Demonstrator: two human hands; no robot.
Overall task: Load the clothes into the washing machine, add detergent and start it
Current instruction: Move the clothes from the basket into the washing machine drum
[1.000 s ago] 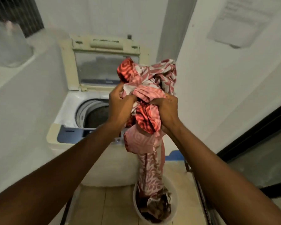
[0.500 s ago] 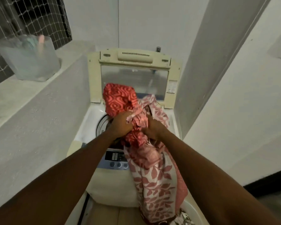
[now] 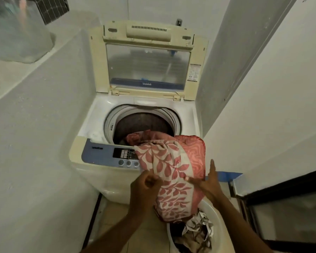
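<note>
The top-loading washing machine (image 3: 102, 179) stands with its lid (image 3: 146, 70) raised and its drum (image 3: 144, 125) exposed. A red and pink patterned cloth (image 3: 171, 161) lies half in the drum; the rest hangs over the front edge, covers part of the control panel (image 3: 120, 154) and reaches down to the bucket. My left hand (image 3: 144, 187) is curled on the cloth's left edge. My right hand (image 3: 208, 181) lies on its right side, fingers on the fabric and thumb held up apart.
A white bucket (image 3: 217, 212) with more crumpled clothes stands on the tiled floor at the machine's front right. A clear plastic container (image 3: 20, 33) sits on the ledge at upper left. Walls close in on both sides, and a dark-framed glass door (image 3: 290, 207) is at right.
The bundle held high in both hands has been lowered into the drum. Both hands have come down to the part hanging over the front edge.
</note>
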